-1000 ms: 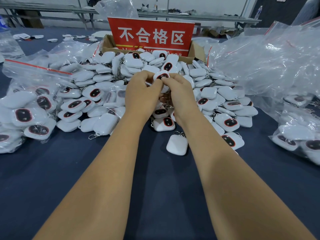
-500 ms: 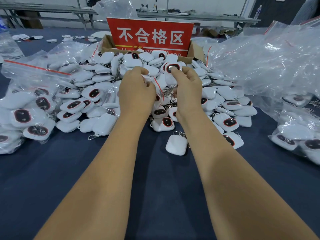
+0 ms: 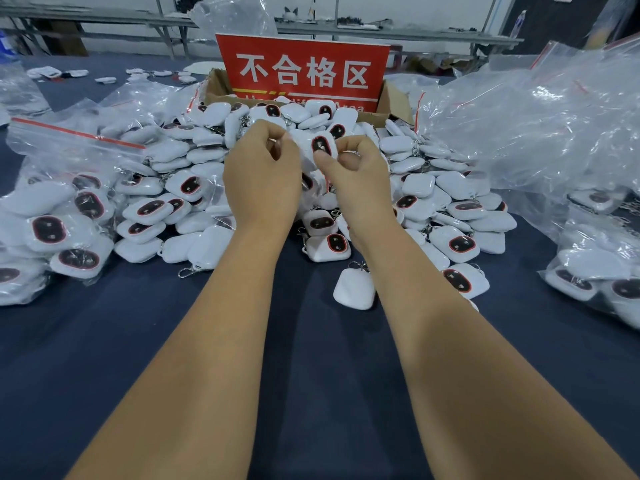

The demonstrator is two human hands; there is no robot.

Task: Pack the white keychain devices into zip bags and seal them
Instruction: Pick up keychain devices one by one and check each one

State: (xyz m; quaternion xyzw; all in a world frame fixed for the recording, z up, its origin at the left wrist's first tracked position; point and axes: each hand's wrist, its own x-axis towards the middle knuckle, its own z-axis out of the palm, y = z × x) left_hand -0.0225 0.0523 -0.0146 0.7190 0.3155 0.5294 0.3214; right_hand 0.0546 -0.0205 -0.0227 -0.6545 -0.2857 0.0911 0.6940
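A big pile of white keychain devices point(image 3: 433, 188) with dark oval faces lies on the dark blue table point(image 3: 311, 375). Above its middle, my left hand point(image 3: 263, 178) and my right hand point(image 3: 356, 181) are raised close together. One device point(image 3: 323, 147) stands upright between them, inside a small clear zip bag point(image 3: 311, 192) that hangs down between my palms. Both hands pinch the bag's top edge, fingers closed. The bag's seal is hidden by my fingers. A single device point(image 3: 355, 289) lies face down near my right wrist.
A filled zip bag with a red strip point(image 3: 62, 220) lies at the left. A heap of empty clear bags point(image 3: 536, 126) fills the right, with filled bags point(image 3: 595, 268) below it. A cardboard box point(image 3: 216, 86) with a red sign point(image 3: 304, 71) stands behind the pile.
My hands rose and parted with the bag, then came back together. The device now stands upright between my fingertips.
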